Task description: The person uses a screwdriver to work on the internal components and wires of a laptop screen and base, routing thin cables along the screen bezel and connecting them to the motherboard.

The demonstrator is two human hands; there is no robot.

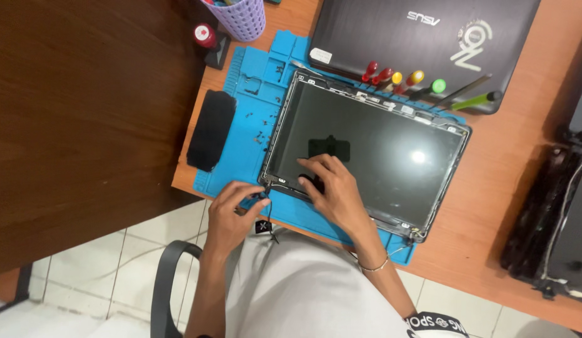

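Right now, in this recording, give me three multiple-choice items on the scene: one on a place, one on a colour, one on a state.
1. Where does the laptop screen panel lie?
A. on the blue work mat
B. on the floor tiles
C. on the chair

2. What colour is the pen cup at the desk's far edge?
A. green
B. purple
C. black

3. How does the right hand sit?
A. raised in the air
B. gripping a screwdriver
C. resting flat on the panel

Answers:
1. A, the mat's blue shows around the panel's edges.
2. B, its perforated wall is purple.
3. C, the fingers spread on the glass near the corner, while the left hand pinches a thin black cable beside it.
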